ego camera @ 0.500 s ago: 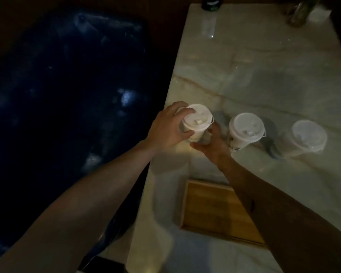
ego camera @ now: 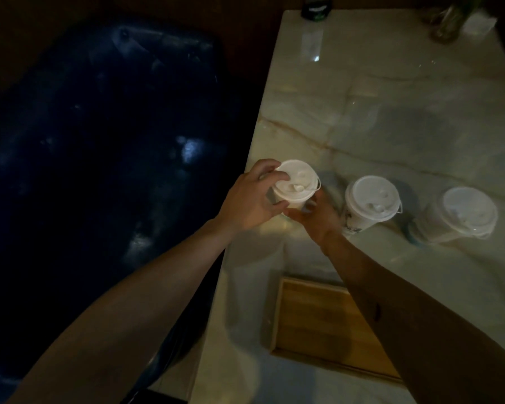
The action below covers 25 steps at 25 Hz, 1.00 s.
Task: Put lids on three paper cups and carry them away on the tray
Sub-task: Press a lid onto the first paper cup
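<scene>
Both my hands are wrapped around the leftmost cup (ego camera: 296,186) mid-frame — left hand (ego camera: 250,201) fingers over its lid, right hand (ego camera: 318,218) gripping its side. Other two lidded cups (ego camera: 372,201) sit right, tray (ego camera: 330,328) on the desk (ego camera: 391,97) below.

Dim light; I stand at a pale marble tabletop (ego camera: 391,91) with brownish veins. Left of it, a dark blue glossy seat (ego camera: 99,147) catches faint reflections. At the far edge stand a dark container (ego camera: 315,8) and a glass jar (ego camera: 446,27), both indistinct.
</scene>
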Each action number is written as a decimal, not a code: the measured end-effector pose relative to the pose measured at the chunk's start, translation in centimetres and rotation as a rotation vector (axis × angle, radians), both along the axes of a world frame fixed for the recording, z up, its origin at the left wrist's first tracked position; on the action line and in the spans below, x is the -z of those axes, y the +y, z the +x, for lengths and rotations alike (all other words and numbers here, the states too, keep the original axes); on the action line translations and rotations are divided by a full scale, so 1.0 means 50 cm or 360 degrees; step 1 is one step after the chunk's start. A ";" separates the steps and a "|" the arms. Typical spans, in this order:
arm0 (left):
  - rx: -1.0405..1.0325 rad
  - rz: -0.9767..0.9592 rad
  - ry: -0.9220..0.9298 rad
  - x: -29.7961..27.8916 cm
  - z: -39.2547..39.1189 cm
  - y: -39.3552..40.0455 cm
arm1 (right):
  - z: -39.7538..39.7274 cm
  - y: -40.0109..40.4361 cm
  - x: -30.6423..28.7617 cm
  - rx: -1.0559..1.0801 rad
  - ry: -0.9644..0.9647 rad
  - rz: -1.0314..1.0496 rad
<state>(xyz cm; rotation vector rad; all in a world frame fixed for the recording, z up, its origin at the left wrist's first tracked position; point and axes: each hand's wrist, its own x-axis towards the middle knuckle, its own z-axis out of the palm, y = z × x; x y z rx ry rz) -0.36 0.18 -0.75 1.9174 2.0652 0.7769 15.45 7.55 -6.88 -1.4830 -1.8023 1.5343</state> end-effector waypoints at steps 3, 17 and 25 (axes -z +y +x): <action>-0.0043 0.0039 -0.0043 -0.017 0.002 -0.006 | -0.008 0.000 -0.016 0.0056 0.0173 -0.0025; -0.0028 0.0324 -0.0478 -0.229 0.055 -0.093 | 0.077 -0.098 -0.257 0.0061 0.0284 0.0323; 0.0071 0.0287 -0.0859 -0.338 0.160 -0.194 | 0.205 -0.224 -0.380 0.0058 0.0548 0.0324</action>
